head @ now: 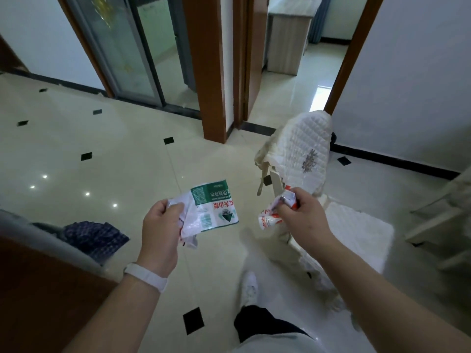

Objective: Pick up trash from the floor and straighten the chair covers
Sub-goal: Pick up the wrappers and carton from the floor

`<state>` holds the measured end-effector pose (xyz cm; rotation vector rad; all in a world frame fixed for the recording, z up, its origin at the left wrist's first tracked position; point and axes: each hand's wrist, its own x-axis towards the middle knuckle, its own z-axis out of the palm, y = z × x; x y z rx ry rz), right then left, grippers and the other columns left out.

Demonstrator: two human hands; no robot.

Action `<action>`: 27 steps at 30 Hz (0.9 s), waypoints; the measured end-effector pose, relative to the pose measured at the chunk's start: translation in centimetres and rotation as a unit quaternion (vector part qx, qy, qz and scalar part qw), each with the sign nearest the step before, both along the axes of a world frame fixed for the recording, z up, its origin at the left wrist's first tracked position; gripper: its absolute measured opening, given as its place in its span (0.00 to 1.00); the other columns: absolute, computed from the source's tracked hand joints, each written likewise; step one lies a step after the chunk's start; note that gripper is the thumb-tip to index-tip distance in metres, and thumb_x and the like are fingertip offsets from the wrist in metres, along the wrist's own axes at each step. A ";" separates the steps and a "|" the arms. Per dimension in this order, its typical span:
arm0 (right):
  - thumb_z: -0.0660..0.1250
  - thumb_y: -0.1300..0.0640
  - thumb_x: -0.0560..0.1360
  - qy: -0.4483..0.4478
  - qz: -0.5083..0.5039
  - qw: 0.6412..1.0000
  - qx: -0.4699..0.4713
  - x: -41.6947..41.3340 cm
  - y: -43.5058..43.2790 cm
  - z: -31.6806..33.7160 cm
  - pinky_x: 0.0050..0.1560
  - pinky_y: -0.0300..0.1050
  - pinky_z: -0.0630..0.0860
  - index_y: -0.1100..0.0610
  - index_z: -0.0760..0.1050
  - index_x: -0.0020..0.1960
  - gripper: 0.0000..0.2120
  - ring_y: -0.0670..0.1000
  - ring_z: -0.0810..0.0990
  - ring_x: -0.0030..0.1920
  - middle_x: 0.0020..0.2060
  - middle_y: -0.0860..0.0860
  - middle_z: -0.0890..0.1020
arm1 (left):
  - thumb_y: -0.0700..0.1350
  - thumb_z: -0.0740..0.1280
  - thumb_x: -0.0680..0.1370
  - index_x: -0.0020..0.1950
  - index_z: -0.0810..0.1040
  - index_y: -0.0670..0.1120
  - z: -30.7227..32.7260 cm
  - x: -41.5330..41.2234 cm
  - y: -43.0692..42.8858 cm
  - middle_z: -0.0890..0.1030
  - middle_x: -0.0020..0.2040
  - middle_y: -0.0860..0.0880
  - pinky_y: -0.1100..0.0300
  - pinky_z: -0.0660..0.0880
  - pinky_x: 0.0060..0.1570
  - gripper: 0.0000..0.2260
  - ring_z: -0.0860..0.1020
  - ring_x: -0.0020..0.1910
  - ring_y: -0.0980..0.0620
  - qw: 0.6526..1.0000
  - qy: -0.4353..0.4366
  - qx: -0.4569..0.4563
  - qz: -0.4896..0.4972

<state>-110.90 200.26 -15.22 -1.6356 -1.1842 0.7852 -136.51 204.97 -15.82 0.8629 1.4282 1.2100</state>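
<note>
My left hand grips a crumpled white and green plastic wrapper with red characters, held out over the floor. My right hand pinches a smaller crumpled red and white wrapper. Just beyond my right hand stands a chair with a white quilted cover hanging rumpled over its backrest. A white fluffy seat cover lies on the seat to the right of my right forearm.
Glossy cream floor tiles with small black diamonds stretch ahead. A brown door frame and an open doorway lie beyond. Dark checked cloth lies at lower left beside a brown table edge. My white shoe is below.
</note>
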 end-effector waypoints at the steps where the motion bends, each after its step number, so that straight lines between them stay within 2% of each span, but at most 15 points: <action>1: 0.66 0.61 0.71 0.009 0.001 1.000 0.003 -0.2 1.7 -0.3 0.41 0.44 0.76 0.46 0.79 0.38 0.10 0.42 0.81 0.37 0.36 0.43 0.84 | 0.39 0.66 0.74 0.37 0.78 0.49 0.1 0.1 1.5 0.73 0.37 0.43 0.49 0.70 0.34 0.07 0.71 0.35 0.45 1.000 0.003 0.001 -0.006; 3: 0.66 0.59 0.70 0.022 0.001 1.000 0.015 -0.5 5.3 -1.0 0.39 0.39 0.73 0.46 0.79 0.38 0.09 0.40 0.80 0.37 0.35 0.41 0.83 | 0.39 0.66 0.75 0.37 0.78 0.48 0.3 0.5 4.9 0.73 0.37 0.41 0.47 0.70 0.35 0.08 0.72 0.36 0.44 1.000 0.008 0.010 -0.014; 5: 0.66 0.57 0.70 0.027 0.006 0.999 0.018 -0.7 9.5 -1.8 0.36 0.33 0.72 0.46 0.79 0.38 0.07 0.40 0.79 0.36 0.35 0.40 0.83 | 0.38 0.65 0.76 0.39 0.78 0.46 0.4 0.7 8.5 0.75 0.38 0.41 0.53 0.72 0.33 0.07 0.73 0.35 0.45 0.999 0.024 0.019 -0.013; 8: 0.66 0.57 0.70 0.047 0.017 0.999 -0.008 -0.7 15.9 -2.6 0.38 0.40 0.75 0.49 0.79 0.38 0.05 0.45 0.81 0.38 0.37 0.44 0.83 | 0.36 0.65 0.76 0.39 0.77 0.46 1.0 0.8 13.9 0.78 0.34 0.46 0.62 0.71 0.25 0.08 0.76 0.30 0.50 0.998 0.049 0.023 0.009; 12: 0.65 0.61 0.71 0.086 0.027 0.996 -0.015 0.8 23.9 -2.0 0.34 0.32 0.72 0.51 0.79 0.38 0.08 0.41 0.79 0.35 0.36 0.44 0.83 | 0.36 0.65 0.76 0.36 0.76 0.47 2.5 1.7 22.0 0.77 0.28 0.54 0.65 0.70 0.23 0.10 0.75 0.25 0.57 0.997 0.075 0.030 0.020; 14: 0.65 0.61 0.71 0.086 0.024 0.996 -0.011 2.3 27.7 -1.5 0.32 0.30 0.71 0.51 0.79 0.38 0.07 0.41 0.80 0.35 0.37 0.44 0.84 | 0.36 0.65 0.76 0.37 0.76 0.46 2.7 3.0 26.4 0.76 0.26 0.55 0.64 0.71 0.23 0.09 0.74 0.25 0.56 0.995 0.088 0.031 0.026; 18: 0.66 0.61 0.72 0.097 -0.007 0.995 -0.024 4.9 32.8 -1.0 0.37 0.44 0.75 0.51 0.80 0.39 0.07 0.47 0.81 0.35 0.36 0.48 0.84 | 0.36 0.64 0.76 0.38 0.75 0.45 2.1 6.6 31.8 0.74 0.25 0.55 0.60 0.72 0.24 0.08 0.74 0.24 0.55 0.998 0.067 0.013 -0.009; 21: 0.66 0.58 0.72 0.100 -0.029 0.994 -0.023 6.4 35.8 -0.9 0.35 0.50 0.75 0.48 0.80 0.38 0.07 0.50 0.79 0.34 0.35 0.48 0.83 | 0.36 0.65 0.77 0.39 0.76 0.45 1.4 8.5 35.4 0.74 0.24 0.55 0.66 0.69 0.22 0.08 0.73 0.22 0.59 0.997 0.063 0.008 -0.039; 24: 0.65 0.58 0.72 0.083 -0.066 0.994 -0.021 7.5 38.7 -1.4 0.39 0.54 0.79 0.48 0.80 0.39 0.07 0.54 0.82 0.39 0.36 0.47 0.84 | 0.35 0.64 0.77 0.38 0.73 0.44 0.5 9.4 39.9 0.74 0.24 0.56 0.68 0.69 0.21 0.09 0.73 0.21 0.58 0.997 0.053 -0.001 -0.048; 26: 0.65 0.59 0.72 0.086 -0.090 0.992 -0.030 7.8 40.3 -2.1 0.40 0.57 0.80 0.51 0.79 0.39 0.07 0.57 0.82 0.40 0.37 0.48 0.84 | 0.35 0.64 0.77 0.37 0.72 0.43 -0.4 9.5 43.0 0.73 0.26 0.52 0.64 0.71 0.24 0.09 0.73 0.24 0.53 0.997 0.055 -0.012 -0.061; 27: 0.65 0.60 0.72 0.089 -0.100 0.990 -0.034 7.8 41.2 -2.4 0.38 0.56 0.80 0.52 0.79 0.39 0.07 0.58 0.82 0.39 0.37 0.48 0.84 | 0.36 0.65 0.76 0.38 0.72 0.41 -0.8 9.6 44.7 0.73 0.29 0.47 0.58 0.74 0.26 0.08 0.74 0.28 0.49 0.996 0.050 -0.018 -0.072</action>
